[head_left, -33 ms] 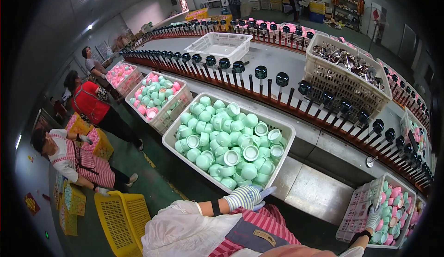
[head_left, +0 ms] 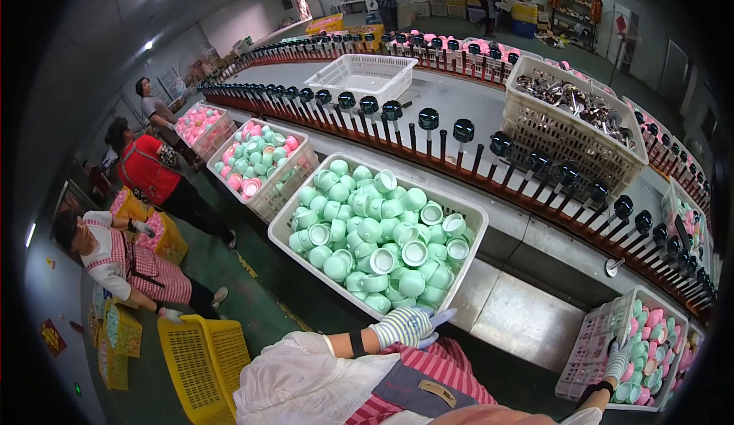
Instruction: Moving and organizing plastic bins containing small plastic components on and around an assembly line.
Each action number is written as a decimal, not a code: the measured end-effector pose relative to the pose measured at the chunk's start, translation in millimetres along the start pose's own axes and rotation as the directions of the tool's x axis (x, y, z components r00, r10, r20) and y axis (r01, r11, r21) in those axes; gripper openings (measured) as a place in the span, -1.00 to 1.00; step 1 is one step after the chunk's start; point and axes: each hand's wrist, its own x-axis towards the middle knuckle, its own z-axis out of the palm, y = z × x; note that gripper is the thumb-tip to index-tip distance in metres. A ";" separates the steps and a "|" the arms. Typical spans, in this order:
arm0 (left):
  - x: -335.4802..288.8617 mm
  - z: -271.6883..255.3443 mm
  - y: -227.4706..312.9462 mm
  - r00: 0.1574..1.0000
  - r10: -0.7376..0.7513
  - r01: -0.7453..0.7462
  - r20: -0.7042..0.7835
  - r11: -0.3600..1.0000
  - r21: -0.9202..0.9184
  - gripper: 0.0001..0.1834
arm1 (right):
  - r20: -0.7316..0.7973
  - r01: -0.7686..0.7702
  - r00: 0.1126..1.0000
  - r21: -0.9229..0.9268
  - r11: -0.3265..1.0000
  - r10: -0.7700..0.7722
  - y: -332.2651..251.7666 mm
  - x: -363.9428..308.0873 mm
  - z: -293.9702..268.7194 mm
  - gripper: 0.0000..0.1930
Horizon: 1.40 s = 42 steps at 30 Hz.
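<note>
My left hand, in a striped glove, is at the near right corner of a large white crate, its fingers stretched out and apart. The crate is heaped with mint-green rounded plastic cups, some showing their round openings. Out to the right, my right hand, also in a striped glove, grips the rim of another white crate. Pink and mint-green cups fill that crate. Part of the right hand's grip is hidden by the rim.
Beyond the crates runs a conveyor line with upright rods, many topped by dark glossy domes. A white crate of shiny metal parts stands on the worktop. At left, a co-worker in a striped apron touches a yellow basket.
The rods and domes on the near conveyor line have shifted slightly left. The co-worker in the striped apron has moved their head a little. My hands stay in place.
</note>
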 end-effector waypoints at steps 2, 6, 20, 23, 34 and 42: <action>-0.6 0.7 0.0 0.999 0.014 -0.015 -0.029 1.000 -0.014 -0.29 | 0.001 0.022 1.000 0.009 1.000 -0.022 1.6 1.8 0.1 -0.44; -1.0 1.6 -0.3 0.999 0.024 -0.024 -0.045 1.000 -0.003 -0.31 | 0.000 0.022 1.000 0.029 0.999 -0.022 0.9 2.2 1.3 -0.45; 6.9 -1.1 -1.1 0.980 0.129 -0.125 -0.149 0.992 0.033 -0.39 | -0.063 0.024 0.998 -0.026 0.999 -0.025 30.8 15.3 15.2 -0.46; 2.3 1.9 -2.5 0.980 0.111 -0.108 -0.163 0.994 0.025 -0.40 | -0.047 -0.006 0.999 -0.044 0.999 0.004 21.2 14.5 14.8 -0.46; -4.3 3.3 -6.6 0.991 0.108 -0.108 -0.083 0.994 0.003 -0.39 | -0.051 -0.060 0.997 -0.061 0.996 0.056 6.5 -26.0 -5.4 -0.44; 54.3 -23.6 -6.5 0.987 0.060 -0.078 0.149 0.989 0.124 -0.32 | -0.171 0.048 0.972 -0.527 0.849 -0.162 27.5 -23.2 8.5 -0.44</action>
